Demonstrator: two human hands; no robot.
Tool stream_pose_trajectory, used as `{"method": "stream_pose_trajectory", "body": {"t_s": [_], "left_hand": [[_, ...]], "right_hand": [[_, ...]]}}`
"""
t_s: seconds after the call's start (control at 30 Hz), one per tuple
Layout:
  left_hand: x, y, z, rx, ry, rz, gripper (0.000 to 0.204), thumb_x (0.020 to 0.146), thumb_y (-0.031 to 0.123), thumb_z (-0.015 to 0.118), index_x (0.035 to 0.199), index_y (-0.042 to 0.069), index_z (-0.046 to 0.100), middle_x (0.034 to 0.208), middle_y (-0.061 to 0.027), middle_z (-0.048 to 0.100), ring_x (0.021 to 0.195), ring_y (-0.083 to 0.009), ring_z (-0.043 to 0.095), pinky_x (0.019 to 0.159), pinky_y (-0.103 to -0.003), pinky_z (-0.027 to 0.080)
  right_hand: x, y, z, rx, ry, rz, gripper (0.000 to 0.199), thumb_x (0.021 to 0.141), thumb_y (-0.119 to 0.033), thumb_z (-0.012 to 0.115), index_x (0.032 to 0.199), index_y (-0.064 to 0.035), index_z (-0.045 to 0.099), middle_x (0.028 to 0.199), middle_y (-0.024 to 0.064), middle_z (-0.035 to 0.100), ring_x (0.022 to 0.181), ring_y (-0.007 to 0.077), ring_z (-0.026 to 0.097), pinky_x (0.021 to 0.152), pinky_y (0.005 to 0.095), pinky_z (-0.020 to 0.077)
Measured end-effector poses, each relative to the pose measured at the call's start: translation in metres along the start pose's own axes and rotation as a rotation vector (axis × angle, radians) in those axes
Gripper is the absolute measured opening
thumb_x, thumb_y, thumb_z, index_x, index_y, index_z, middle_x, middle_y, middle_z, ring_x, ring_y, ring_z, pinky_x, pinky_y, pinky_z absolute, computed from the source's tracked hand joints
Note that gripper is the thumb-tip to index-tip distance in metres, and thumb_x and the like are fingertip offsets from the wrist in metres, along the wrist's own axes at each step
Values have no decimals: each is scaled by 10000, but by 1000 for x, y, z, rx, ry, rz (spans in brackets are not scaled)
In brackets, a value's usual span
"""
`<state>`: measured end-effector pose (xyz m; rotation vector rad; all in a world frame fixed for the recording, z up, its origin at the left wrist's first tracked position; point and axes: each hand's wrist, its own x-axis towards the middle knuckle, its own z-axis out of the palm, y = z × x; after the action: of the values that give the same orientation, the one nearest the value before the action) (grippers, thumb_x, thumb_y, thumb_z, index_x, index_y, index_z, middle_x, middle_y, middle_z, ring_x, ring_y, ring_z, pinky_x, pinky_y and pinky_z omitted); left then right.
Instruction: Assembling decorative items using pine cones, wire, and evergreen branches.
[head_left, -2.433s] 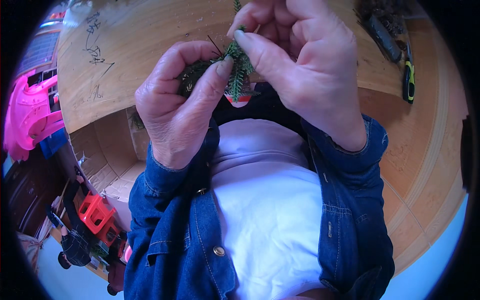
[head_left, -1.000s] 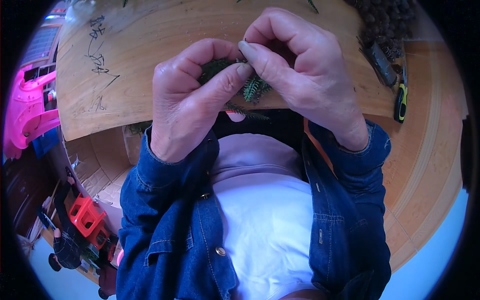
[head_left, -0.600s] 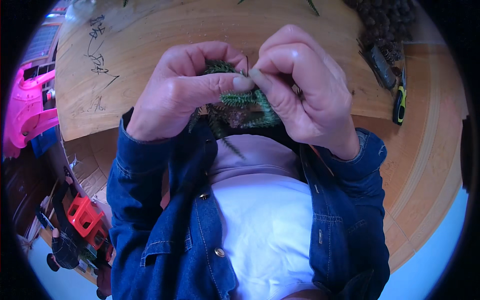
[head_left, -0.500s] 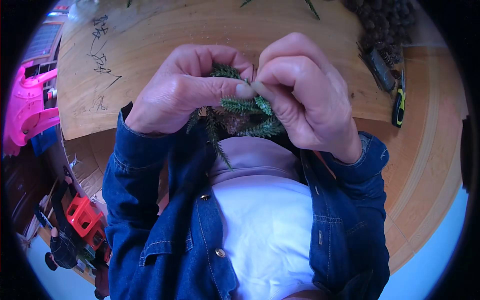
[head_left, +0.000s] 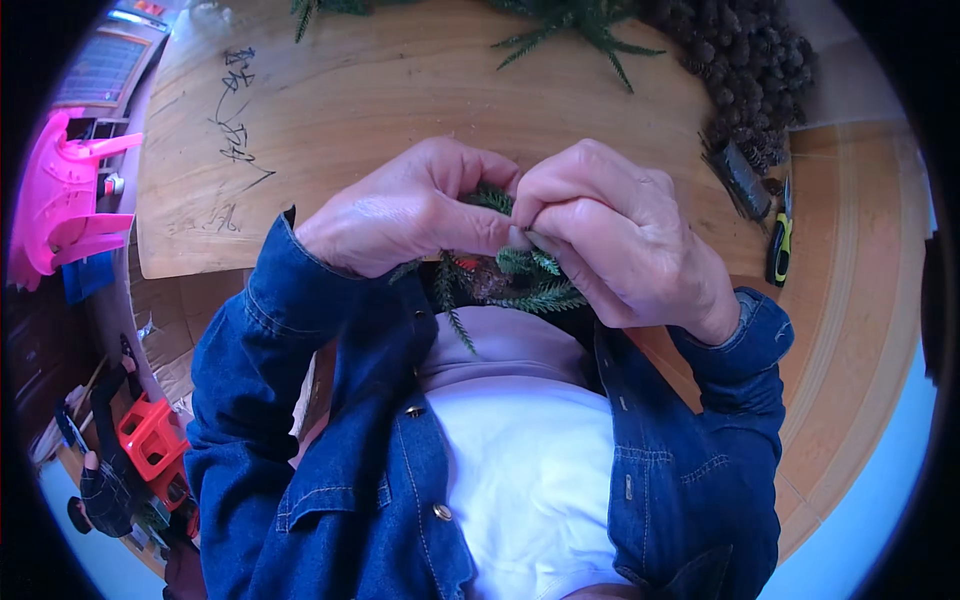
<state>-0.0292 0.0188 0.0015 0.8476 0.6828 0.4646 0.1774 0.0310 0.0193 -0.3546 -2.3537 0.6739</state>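
Close to my chest, at the near edge of the table, both hands meet over a green artificial pine sprig [head_left: 545, 298] with several needled branches. My left hand [head_left: 420, 212] pinches it from the left between thumb and fingers. My right hand [head_left: 635, 240] is closed at the same spot, its fingertips against the left thumb tip. What the right fingers grip is hidden. Among the branches, below the hands, sits a brownish, rough lump [head_left: 487, 282] with a bit of orange-red beside it; its kind is hard to make out.
More green sprigs [head_left: 580, 28] lie along the far side of the wooden table [head_left: 350, 110]. A pile of pine cones [head_left: 755, 75], a dark wire bundle [head_left: 738, 180] and a yellow-black handled tool [head_left: 780, 245] are at right. Pink [head_left: 75, 210] and red stools [head_left: 150, 435] and another person [head_left: 108, 490] are at left.
The view has shifted, so more of the far sprigs and pine cones shows. Both hands and the sprig appear lower in the picture, still pinched together.
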Motion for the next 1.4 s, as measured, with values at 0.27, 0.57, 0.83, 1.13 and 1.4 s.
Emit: {"method": "stream_pose_trajectory", "body": {"t_s": [0.27,0.57,0.83,1.13,1.4], "left_hand": [[-6,-11,4,58,113,-5,197,836,41,610,1017,-38,601,864,-19,619,778,-64,554,702,-195,446],[-10,-10,5,104,165,13,161,830,20,603,985,-23,603,844,-6,610,761,-51,543,671,-188,429],[-16,-7,20,78,284,-4,128,825,-9,581,952,-17,598,833,-1,601,741,-47,541,646,-190,437],[-13,-9,34,494,462,242,131,784,-21,617,914,-11,598,780,-41,600,700,-110,566,594,-252,458],[-5,-28,21,1369,535,1036,280,623,-59,665,889,10,607,715,-126,525,651,-313,530,598,-365,444]], "right_hand": [[-1,8,4,-51,-73,32,164,705,52,636,811,4,522,847,127,566,705,268,575,579,326,479],[-4,10,1,-60,-118,49,159,749,-25,646,831,0,513,783,108,498,689,271,537,574,357,457],[-5,7,-2,2,-94,76,156,775,-71,642,825,-10,507,756,111,460,684,282,516,585,368,434],[-6,7,-2,-149,-133,127,171,821,-79,603,753,-14,461,699,117,449,632,292,503,577,379,417],[-10,-2,8,521,-84,692,220,893,-96,547,710,-1,470,621,88,458,574,223,463,525,315,369]]}}
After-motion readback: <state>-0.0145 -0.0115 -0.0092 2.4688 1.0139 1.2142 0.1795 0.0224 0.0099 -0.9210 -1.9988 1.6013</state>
